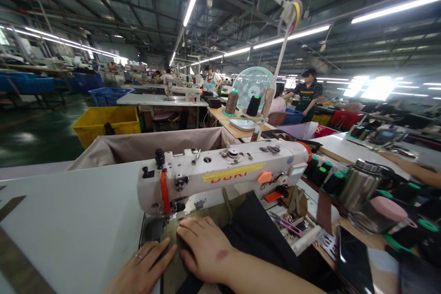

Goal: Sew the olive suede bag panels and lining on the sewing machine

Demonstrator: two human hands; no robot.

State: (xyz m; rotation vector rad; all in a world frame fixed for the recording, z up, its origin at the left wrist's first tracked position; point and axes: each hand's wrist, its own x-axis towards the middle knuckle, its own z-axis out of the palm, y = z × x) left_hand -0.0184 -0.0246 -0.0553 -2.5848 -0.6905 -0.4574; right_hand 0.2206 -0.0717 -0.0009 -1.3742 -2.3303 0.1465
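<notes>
A white sewing machine [220, 170] with orange trim stands across the table before me. Olive cloth [172, 257] lies under its needle end and runs toward me, with a narrow strip [227, 203] of the same colour on it. Dark cloth [258, 225] covers part of it on the right. My right hand [206, 248] rests palm down on the olive cloth, its fingers laid along it near the needle area. My left hand [141, 264], wearing a ring, has its fingers stretched out with the tips at the cloth's left edge. Whether the needle is down I cannot tell.
At the right are a drawer [303, 234] of small parts with pink-handled scissors, a steel flask [361, 181], several dark thread cones [332, 183] and a phone [353, 257]. A thread stand [275, 73] rises behind the machine. A fan [254, 83] and co-workers [308, 92] are farther back.
</notes>
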